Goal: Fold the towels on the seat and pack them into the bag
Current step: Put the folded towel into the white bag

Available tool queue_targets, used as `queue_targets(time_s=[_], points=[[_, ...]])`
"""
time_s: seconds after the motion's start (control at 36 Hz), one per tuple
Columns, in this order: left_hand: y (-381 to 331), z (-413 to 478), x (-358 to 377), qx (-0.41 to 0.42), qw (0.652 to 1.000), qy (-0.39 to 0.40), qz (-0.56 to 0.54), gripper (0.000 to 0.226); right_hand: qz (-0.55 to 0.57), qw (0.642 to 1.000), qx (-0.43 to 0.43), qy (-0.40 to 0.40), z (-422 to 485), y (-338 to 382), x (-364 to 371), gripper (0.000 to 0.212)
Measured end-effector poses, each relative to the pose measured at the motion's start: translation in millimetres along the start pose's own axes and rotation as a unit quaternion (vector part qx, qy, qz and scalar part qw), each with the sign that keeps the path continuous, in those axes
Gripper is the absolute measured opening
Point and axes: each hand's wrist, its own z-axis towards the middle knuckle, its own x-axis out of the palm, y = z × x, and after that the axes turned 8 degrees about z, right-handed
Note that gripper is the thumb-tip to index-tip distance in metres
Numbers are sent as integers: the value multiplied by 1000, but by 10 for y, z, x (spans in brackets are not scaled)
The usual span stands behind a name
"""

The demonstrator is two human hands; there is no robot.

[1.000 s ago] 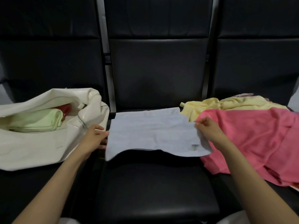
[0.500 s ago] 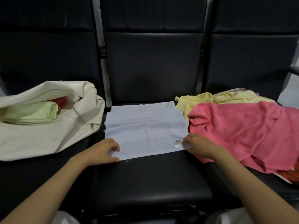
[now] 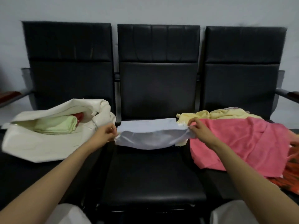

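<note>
**Blue towel** point(image 3: 152, 138): pale, lifted by its two near corners over the back half of the middle seat point(image 3: 152, 175). Sagging between the hands, far part lying flat toward the backrest. Small white tag point(image 3: 181, 125) at the right corner, print too blurred to read.

**Left hand** point(image 3: 105, 135): grip clamped on the towel's left corner, fingers curled and pinching the cloth, just beside the bag.

**Right hand** point(image 3: 199, 130): grip clamped on the towel's right corner, thumb and fingers pinched together on the cloth, in front of the yellow towel and at the edge of the pink one.

**Bag** point(image 3: 48, 143): cream, soft, slumped on the left seat, mouth gaping toward the camera. Contains a folded green towel point(image 3: 59, 126) lying flat and something red point(image 3: 79, 116) tucked behind it.

**Right seat, unfolded stock:**
- Yellow towel point(image 3: 218, 114), crumpled at the back.
- Pink towel point(image 3: 239, 139), spread loose in front of the yellow one and draped over the seat's front edge.
- Orange cloth point(image 3: 291, 180), at the far right, partly under the pink towel.

**Bench** point(image 3: 155, 88): three black padded seats in a row, with backrests against a pale wall point(image 3: 145, 8) and an armrest at each end.

**Bottom edge:** two pale trouser knees point(image 3: 69, 214), cut off by the frame.
</note>
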Motion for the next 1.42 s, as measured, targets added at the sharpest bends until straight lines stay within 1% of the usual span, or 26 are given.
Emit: queue_targets(time_s=[0.06,0.11,0.17,0.22,0.25,0.33,0.42,0.47,0.56,0.64,0.75,0.81,0.86,0.92,0.97,1.06,1.11,1.14,1.17,1.22,1.33,1.42], points=[[-292,64,-182,16,1000,-25,-9,34,47,999,-17,-8,49,354,-83,27],[-620,108,-352,17,997,-58,-49,30,108,993,-37,-30,67,751,-174,34],[-937,100,-525,29,991,-103,-84,24,166,983,-58,-52,41,1145,-284,34],[-1199,44,-686,67,986,-131,-81,21,205,973,-87,-66,-17,1478,-407,33],[-1307,-2,-754,87,984,-137,-70,23,217,968,-103,-67,-59,1613,-466,32],[-1528,-149,-896,125,977,-166,-44,31,214,965,-142,-55,-187,1862,-615,22],[-1624,-299,-954,139,968,-195,-74,23,179,969,-160,-55,-316,1957,-725,20],[-1653,-418,-999,131,968,-182,-116,16,179,970,-157,-49,-420,1993,-780,21],[-1673,-585,-1090,129,966,-128,-185,15,197,969,-150,-8,-570,2028,-860,20],[-1712,-733,-1202,144,960,-65,-233,16,207,967,-145,27,-684,2065,-974,18],[-1765,-813,-1348,151,955,-2,-256,23,220,964,-136,62,-759,2128,-1091,19],[-1763,-792,-1363,137,961,8,-239,24,212,966,-125,74,-748,2115,-1090,20],[-1674,-711,-1314,106,975,13,-194,21,195,972,-108,80,-699,2044,-1041,20],[-1478,-568,-1193,56,988,8,-146,16,177,980,-71,63,-592,1871,-931,18],[-1175,-408,-994,-11,993,8,-117,9,154,987,-23,43,-463,1577,-758,14],[-593,-239,-562,-112,991,26,-60,4,99,994,52,20,-297,982,-443,6],[-243,-203,-245,-157,986,40,-30,8,87,991,100,21,-238,572,-219,15],[-117,-207,-101,-175,983,44,-30,7,81,989,123,26,-213,381,-117,15],[-30,-213,25,-191,980,45,-36,3,69,987,141,29,-201,218,-23,11],[83,-184,196,-214,975,37,-54,6,63,982,175,20,-147,-20,111,7],[98,53,217,-233,967,30,-98,18,29,983,180,-4,156,-128,137,10],[-9,405,25,-224,970,-16,-95,18,18,990,137,-8,504,32,73,10]])
